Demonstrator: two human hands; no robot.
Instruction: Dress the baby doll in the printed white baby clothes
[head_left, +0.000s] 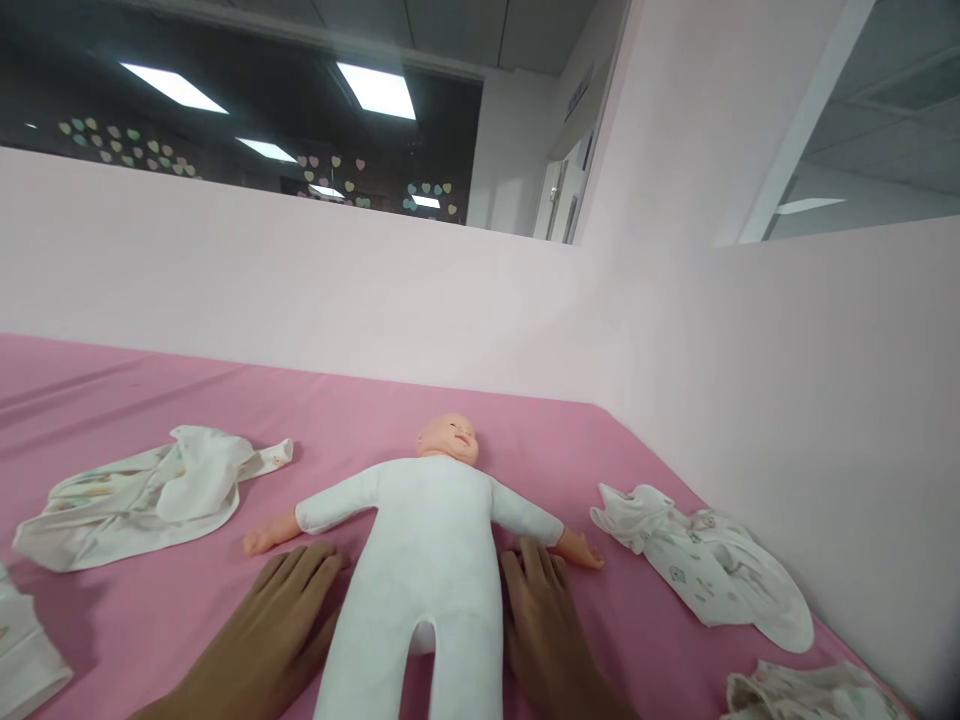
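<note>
A baby doll (pixel 439 530) with a white cloth body lies on its back on the pink sheet (pixel 517 420). Its head is away from me, its arms are spread, and the lower legs run out of view. My left hand (pixel 296 600) lies flat, palm down, on the sheet beside the doll's torso, below its arm. On the other side, my right hand (pixel 538 605) rests palm down close against the doll's side, fingers stretched forward. Neither hand holds anything.
A crumpled white baby garment (pixel 161 490) lies at the left, with another white cloth (pixel 26 640) at the left edge. To the right are a printed baby garment (pixel 705 560) and a further printed cloth (pixel 810 692). White walls (pixel 315 280) with windows border the pink surface.
</note>
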